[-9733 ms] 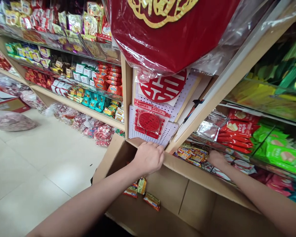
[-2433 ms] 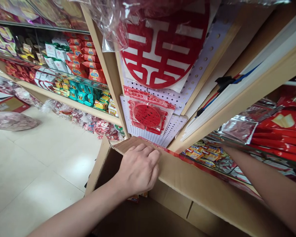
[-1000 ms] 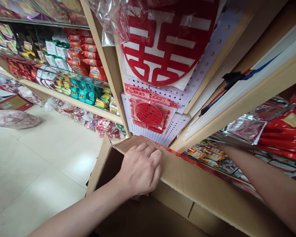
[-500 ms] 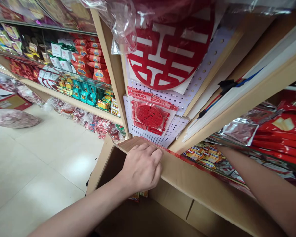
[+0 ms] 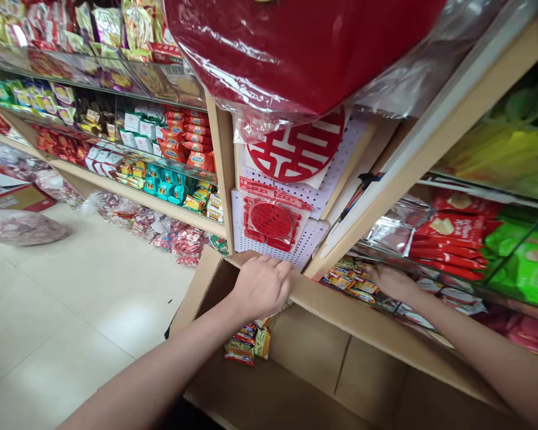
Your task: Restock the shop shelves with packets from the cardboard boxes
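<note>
My left hand (image 5: 264, 285) is closed over the upper edge of an open cardboard box (image 5: 323, 340), its fingers curled across the near-shelf side. Inside the box, below that hand, lie several small yellow and orange snack packets (image 5: 246, 345). My right hand (image 5: 392, 282) reaches over the box to the lower shelf at the right. Its fingertips are at a pile of yellow snack packets (image 5: 349, 280) there; they are blurred and partly hidden, so I cannot tell whether they hold one.
A red plastic-wrapped item (image 5: 305, 54) hangs close overhead. Red paper cutouts (image 5: 271, 221) hang on a pegboard between shelf units. Left shelves hold snack packets (image 5: 161, 182); red bags (image 5: 451, 239) and green bags (image 5: 529, 257) fill the right shelf. Plastic-wrapped bags (image 5: 22, 227) lie on the tiled floor.
The view has shifted, and my right hand, out of sight before, now shows at the yellow packets. More packets in the box are visible. My left hand keeps its hold on the box edge.
</note>
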A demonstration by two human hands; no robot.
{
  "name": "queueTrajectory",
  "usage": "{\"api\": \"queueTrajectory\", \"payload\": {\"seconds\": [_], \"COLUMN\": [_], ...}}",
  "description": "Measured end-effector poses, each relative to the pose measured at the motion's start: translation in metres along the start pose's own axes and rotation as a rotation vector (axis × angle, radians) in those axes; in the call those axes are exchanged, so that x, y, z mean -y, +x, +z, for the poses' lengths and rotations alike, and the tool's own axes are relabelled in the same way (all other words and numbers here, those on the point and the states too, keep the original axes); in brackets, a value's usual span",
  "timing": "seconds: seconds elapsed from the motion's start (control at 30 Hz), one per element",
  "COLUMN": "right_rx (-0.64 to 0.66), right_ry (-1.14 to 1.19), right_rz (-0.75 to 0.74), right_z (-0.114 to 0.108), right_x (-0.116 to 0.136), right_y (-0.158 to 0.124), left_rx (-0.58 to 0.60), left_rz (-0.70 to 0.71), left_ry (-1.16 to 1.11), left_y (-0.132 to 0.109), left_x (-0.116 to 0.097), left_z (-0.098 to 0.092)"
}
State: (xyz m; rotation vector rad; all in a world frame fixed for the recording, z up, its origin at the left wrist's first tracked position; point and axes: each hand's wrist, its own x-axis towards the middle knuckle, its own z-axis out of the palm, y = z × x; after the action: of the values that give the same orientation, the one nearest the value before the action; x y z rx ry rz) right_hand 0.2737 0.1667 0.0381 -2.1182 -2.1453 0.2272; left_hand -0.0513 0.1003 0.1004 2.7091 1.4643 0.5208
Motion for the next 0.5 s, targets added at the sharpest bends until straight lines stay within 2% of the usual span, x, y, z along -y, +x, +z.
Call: {"api": "queueTrajectory", "payload": {"seconds": [0.07,0.1,0.13,0.17,0.2,0.23,0.27,0.3,0.33,0.4,0.43,0.5], "right_rx": [0.092,0.091,0.043,-0.059,-0.199,-0.332,-0.412,-0.468,-0.496,-0.466,-0.427,-0.311], "right_ry": [0.006,0.016,0.033,0.05,0.071,0.096,0.119,0.143,0.163,0.191,0.204,0.238], "right_rz": [-0.102,-0.168,-0.234,-0.283,-0.317,-0.356,-0.39,-0.414,-0.438,-0.462,-0.464,-0.451], "right_z": [-0.014,-0.025,-0.036,-0.047,-0.057,-0.065,-0.07,-0.07,-0.066,-0.047,-0.032,-0.001], "right_x": [0.002,0.005,0.011,0.019,0.027,0.036,0.044,0.051,0.057,0.066,0.068,0.073], "right_y": [-0.025,-0.042,-0.061,-0.081,-0.103,-0.126,-0.147,-0.168,-0.186,-0.214,-0.224,-0.237], "left_rx": [-0.134,-0.215,-0.284,-0.321,-0.253,-0.105,0.056,0.19,0.302,0.423,0.438,0.442], "left_rz": [0.072,0.131,0.201,0.286,0.374,0.474,0.49,0.382,0.207,-0.139,-0.214,-0.272], "left_ry": [-0.084,-0.134,-0.18,-0.223,-0.261,-0.276,-0.248,-0.186,-0.109,0.002,0.001,0.012], "left_y": [-0.01,-0.018,-0.029,-0.041,-0.054,-0.066,-0.076,-0.084,-0.089,-0.09,-0.087,-0.077], "left_x": [-0.004,-0.007,-0.011,-0.015,-0.018,-0.02,-0.021,-0.019,-0.017,-0.009,-0.006,0.0], "left_z": [-0.004,-0.005,-0.004,-0.001,0.005,0.014,0.025,0.038,0.053,0.081,0.093,0.11]}}
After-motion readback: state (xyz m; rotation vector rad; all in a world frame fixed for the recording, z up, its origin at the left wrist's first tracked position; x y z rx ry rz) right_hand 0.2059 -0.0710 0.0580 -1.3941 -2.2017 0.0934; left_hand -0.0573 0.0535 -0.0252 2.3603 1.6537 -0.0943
